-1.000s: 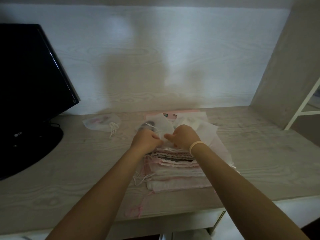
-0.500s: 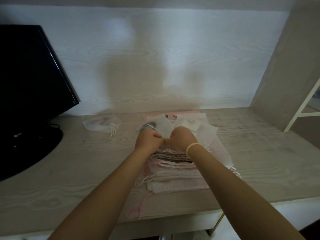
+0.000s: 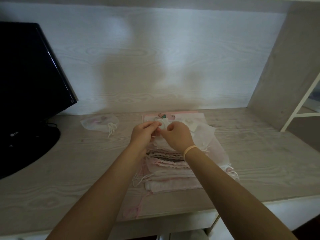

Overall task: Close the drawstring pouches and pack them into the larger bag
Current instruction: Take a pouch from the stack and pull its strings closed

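Pouch point(image 3: 162, 125): small, white, sheer, bunched; long axis unclear.
Place: above the pouch stack point(image 3: 170, 168) on the counter point(image 3: 259, 153).
Left hand point(image 3: 142, 134): grip pinching pouch.
Right hand point(image 3: 177, 135): grip pinching pouch.

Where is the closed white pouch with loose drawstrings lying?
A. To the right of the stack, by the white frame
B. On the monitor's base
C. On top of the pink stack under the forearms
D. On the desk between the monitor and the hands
D: the closed pouch lies alone on the desk, right of the monitor and left of the left hand.
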A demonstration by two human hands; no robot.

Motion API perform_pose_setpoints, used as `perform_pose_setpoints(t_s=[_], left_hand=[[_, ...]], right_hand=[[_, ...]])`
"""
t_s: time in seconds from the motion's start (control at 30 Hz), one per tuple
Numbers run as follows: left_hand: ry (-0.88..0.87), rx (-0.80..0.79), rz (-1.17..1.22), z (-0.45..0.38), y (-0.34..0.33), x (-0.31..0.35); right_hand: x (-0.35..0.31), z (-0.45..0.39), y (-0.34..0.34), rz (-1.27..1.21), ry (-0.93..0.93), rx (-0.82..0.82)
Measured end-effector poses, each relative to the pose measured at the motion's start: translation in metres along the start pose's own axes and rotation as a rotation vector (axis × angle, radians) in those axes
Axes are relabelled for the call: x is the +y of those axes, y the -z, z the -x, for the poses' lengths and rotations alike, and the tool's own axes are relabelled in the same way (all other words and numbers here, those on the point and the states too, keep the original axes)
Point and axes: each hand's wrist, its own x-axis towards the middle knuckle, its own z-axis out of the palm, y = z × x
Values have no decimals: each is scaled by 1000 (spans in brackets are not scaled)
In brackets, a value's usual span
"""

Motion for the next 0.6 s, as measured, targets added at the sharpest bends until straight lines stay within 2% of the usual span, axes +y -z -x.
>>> perform_pose_setpoints(t_s=[0.13,0.23,0.4,0.5,0.6], left_hand=[[13,-37,-77,2,4,-3],[-18,-120,-184,4,5,-3],[-35,-323,-283,14,2,5],[28,-356,-318,18,-1,11],[-7,-375,-431,20,-3,13]], right_hand=[[0,-5,12,-259,-81,52],[-5,-6,22,-377,28,38],[-7,-11,24,-293,134,53],[-1,-15,22,-275,132,46],[0,-17,19,-227,123,22]])
